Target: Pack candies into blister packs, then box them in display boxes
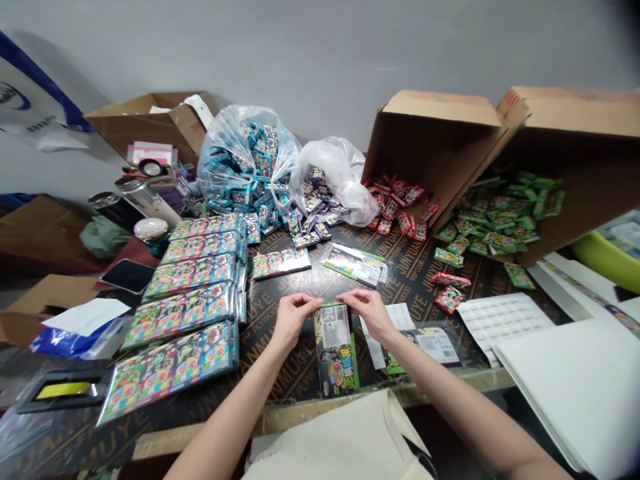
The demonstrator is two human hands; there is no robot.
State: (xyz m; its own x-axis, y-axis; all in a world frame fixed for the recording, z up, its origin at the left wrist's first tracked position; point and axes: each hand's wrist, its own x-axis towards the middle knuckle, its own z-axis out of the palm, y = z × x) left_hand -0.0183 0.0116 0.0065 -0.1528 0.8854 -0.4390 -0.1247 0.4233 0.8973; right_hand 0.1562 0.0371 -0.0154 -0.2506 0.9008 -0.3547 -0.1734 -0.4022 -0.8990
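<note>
The glossy printed candy pack (336,353) sits on the dark plywood table (295,380), likely light and flimsy, best pinched along its top edge. The left hand (295,319) and right hand (367,312), close together, grip that edge, near rows of similar packs (180,333).

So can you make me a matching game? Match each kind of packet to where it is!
Packets:
1. Red packets
2. Green packets
3. Blue packets
4. Barcode packet

Places:
A. Pinched by the left hand and right hand
B. Inside the clear plastic bag
C. At the mouth of the right tipped box
D. At the mouth of the left tipped box

Right pairs: 1-D, 2-C, 3-B, 4-A.
</note>
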